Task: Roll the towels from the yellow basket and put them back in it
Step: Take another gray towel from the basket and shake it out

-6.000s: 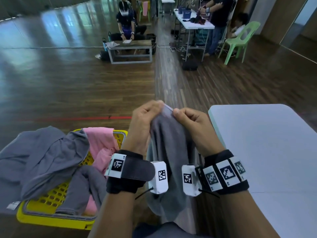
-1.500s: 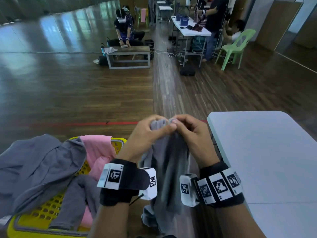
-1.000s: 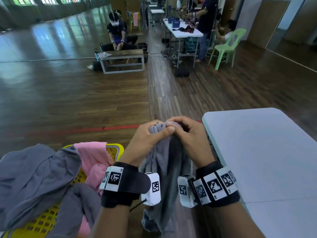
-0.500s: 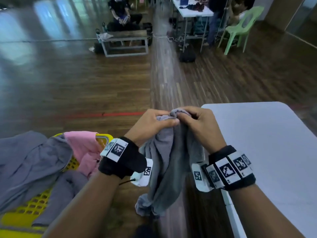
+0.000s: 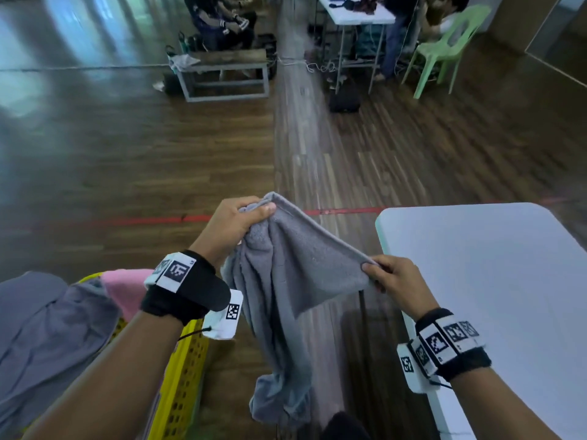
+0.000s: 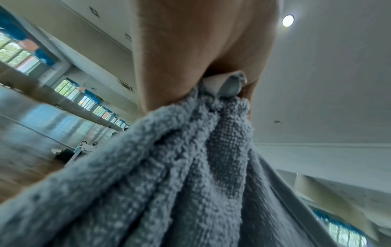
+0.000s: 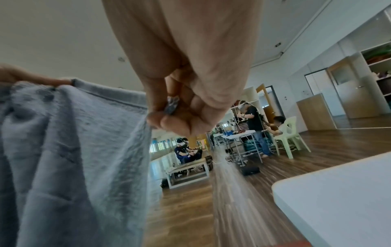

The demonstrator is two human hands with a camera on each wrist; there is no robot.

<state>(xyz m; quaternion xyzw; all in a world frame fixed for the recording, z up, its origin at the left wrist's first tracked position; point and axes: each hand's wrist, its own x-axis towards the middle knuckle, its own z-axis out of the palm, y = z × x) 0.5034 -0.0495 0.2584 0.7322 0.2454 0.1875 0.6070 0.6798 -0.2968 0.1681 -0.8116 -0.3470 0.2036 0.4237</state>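
Both hands held one grey towel point(image 5: 286, 281) in the air by its top hem, above the wooden floor point(image 5: 158, 160) and between the yellow basket point(image 5: 181, 385) and the white table point(image 5: 495, 281). With thumb and curled fingers the left hand point(image 5: 232, 227) clutched a bunched corner, the higher end of the hem; in the left wrist view the gathered folds ran straight out of that fist. Pinching the hem between thumb and fingertips, the right hand point(image 5: 397, 281) sat lower and nearer the table's left edge, so the hem stretched taut on a slant between the two grips. Below that line the cloth hung free, spread flat near the right hand and crumpled under the left, its tail dangling low beside the basket's near right corner. Another grey towel point(image 5: 41, 328) and a pink one point(image 5: 127, 287) lay heaped over the basket's rim.
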